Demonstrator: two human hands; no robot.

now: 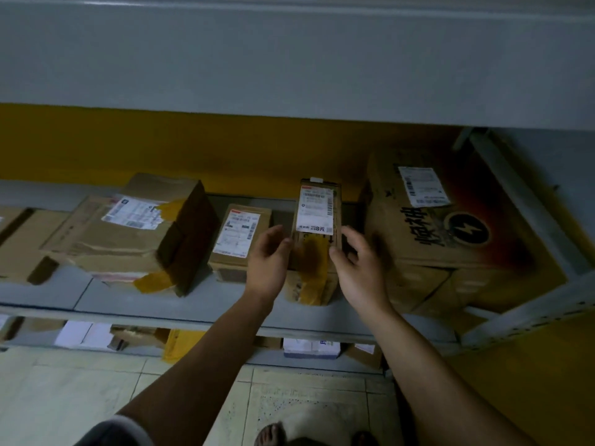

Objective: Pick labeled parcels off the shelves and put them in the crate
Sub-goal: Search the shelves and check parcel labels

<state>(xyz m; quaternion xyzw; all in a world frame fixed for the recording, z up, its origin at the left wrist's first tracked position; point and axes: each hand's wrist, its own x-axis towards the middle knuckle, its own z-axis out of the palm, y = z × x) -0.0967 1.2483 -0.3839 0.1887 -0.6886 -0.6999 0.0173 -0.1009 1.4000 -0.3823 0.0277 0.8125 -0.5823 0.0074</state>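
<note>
Left grip (pixel 269 262) and right grip (pixel 357 268), half-open, are touching the narrow parcel (pixel 317 217), lying lengthwise into the shelf (pixel 96 294).

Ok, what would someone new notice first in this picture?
The left hand and right hand flank a narrow labelled box standing in the middle of the shelf. To its right sits a big carton with a black lightning-bolt badge, in front of a yellow back wall.
</note>
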